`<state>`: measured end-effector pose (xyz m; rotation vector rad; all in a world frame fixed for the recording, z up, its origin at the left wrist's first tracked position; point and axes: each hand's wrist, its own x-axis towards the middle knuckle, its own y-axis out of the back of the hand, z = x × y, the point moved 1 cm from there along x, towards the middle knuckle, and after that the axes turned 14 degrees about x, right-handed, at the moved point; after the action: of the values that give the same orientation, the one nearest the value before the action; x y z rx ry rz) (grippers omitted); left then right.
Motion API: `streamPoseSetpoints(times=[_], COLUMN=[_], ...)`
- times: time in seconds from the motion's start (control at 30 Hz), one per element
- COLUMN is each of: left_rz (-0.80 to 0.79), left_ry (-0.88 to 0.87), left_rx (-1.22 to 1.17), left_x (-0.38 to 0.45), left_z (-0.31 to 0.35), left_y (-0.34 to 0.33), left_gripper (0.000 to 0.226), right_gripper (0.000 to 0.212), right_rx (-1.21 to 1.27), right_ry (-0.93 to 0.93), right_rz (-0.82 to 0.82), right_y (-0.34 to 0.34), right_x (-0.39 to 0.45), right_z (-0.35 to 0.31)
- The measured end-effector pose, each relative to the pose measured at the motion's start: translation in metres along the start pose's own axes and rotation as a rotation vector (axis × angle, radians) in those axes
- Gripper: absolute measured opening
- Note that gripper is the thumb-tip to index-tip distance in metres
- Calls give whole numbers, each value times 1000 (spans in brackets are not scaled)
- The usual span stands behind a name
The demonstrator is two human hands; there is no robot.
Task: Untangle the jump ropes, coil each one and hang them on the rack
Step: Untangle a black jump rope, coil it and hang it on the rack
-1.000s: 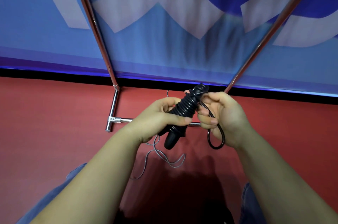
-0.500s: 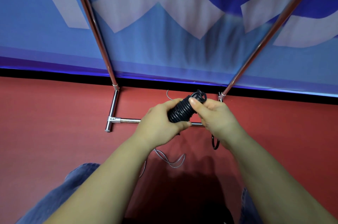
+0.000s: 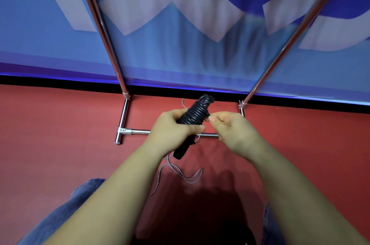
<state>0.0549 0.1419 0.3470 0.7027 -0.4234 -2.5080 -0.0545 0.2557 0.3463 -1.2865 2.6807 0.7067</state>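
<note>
Now the black jump rope [image 3: 195,115] is almost all wound up. Its cord sits in tight rings around the handles, and the left hand [image 3: 174,130] has its fingers curled round the middle of that bundle. One handle end pokes out above the fingers and one below. The right hand [image 3: 230,128] is just beside the bundle, and its thumb and finger pinch the last bit of cord at the tip.

So I think this rope only needs its end tucked in. It is not on the rack [image 3: 112,48] yet. A thin grey rope [image 3: 180,172] lies loose on the red floor [image 3: 60,134] under the hands. It has not been coiled or hung.

A second ago a loop of black cord hung under the right hand. That loop is gone now, pulled tight.
</note>
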Motion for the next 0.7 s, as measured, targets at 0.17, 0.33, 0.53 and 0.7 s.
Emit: streamPoseSetpoints(times=[0.17,0.33,0.53,0.7], left_rz=[35,74,-144,-168], left_ry=[48,0,-51,-118], left_rx=[-29,212,104,1], left_x=[2,6,0,-2], left_z=[-3,-9,-5,0], left_y=[2,0,5,6], left_gripper=[30,73,55,62], right_gripper=[22,33,31,27], right_rx=[-22,-13,-105,-126], right_ry=[-23,-82,-21,22], right_rz=[-42,63,-49,-120], right_y=[-4,-2,-2,-2], right_x=[0,-3,-9,-9], right_z=[2,0,-6,-8])
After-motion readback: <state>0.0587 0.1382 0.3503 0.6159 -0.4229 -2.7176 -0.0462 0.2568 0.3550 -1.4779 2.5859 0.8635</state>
